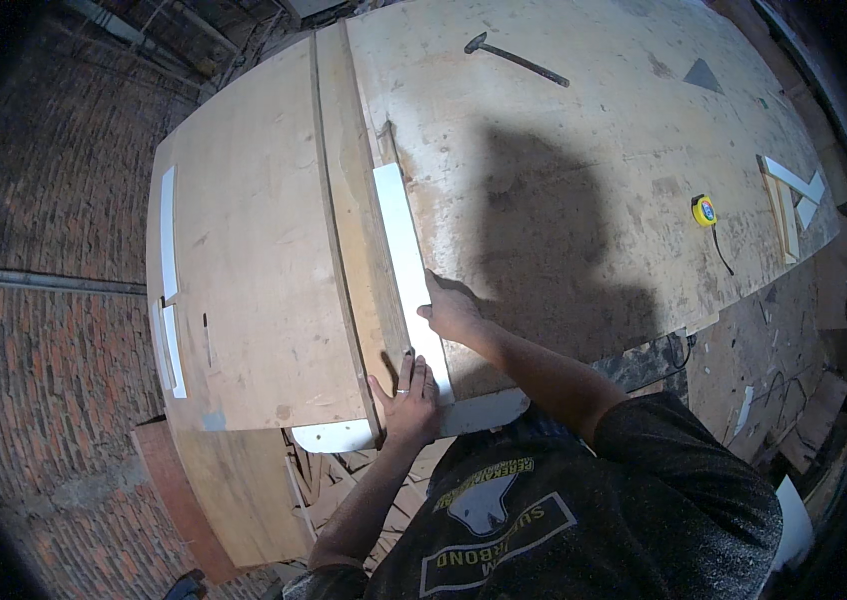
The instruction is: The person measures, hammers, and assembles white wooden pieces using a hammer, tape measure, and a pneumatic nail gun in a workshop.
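Note:
A long narrow white strip (402, 235) lies on the plywood worktop, along the right side of a raised wooden batten (352, 200). My right hand (454, 312) is closed on the strip's right edge near its middle, thumb on top; its other fingers are partly hidden. Closer to me, my left hand (409, 405) rests with fingers stretched out over the near end of the batten and against the strip. A ring shows on one finger. Under my left wrist, a white board with rounded ends (329, 437) sticks out past the worktop's near edge.
A hammer (519, 62) lies at the far side of the worktop (644, 130). To the right are a yellow tape measure (704, 209) and white-faced offcuts (787, 195). More white strips (169, 235) lie along the left edge. A brick wall (54, 370) stands at left.

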Available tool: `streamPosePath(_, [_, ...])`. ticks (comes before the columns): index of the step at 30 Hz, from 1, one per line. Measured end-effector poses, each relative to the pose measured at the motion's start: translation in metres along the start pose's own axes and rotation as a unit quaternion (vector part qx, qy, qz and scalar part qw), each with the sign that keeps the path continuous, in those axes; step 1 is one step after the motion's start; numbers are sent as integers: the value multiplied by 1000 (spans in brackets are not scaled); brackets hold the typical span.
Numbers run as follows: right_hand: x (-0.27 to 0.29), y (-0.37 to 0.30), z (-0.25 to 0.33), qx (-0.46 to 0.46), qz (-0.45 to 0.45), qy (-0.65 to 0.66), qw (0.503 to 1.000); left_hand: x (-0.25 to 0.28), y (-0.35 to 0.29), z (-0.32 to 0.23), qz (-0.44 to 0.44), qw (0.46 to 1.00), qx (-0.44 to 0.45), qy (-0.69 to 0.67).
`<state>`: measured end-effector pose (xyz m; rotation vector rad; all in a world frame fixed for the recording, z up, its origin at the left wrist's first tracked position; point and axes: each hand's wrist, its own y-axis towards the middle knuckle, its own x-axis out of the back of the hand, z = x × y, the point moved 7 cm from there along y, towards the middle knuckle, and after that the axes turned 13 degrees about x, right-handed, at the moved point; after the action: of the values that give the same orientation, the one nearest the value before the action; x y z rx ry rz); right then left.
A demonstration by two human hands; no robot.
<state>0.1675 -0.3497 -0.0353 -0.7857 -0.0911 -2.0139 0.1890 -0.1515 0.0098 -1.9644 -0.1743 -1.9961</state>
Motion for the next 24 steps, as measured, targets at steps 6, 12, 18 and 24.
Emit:
streamPosePath(6, [7,12,-3,3,-24,-5,1000,-6,19,6,-23,1000,-1,14])
streamPosePath(12, [-2,-59,11,220,-135,-131,957,8,40,3,-7,999,1,46])
streamPosePath(18, [-10,-110,29,256,-69,-188,946,13,62,6,13,998,-3,57])
streamPosePath(24, [-19,-80,24,252,-126,-265,922,27,85,4,-14,999,-5,32])
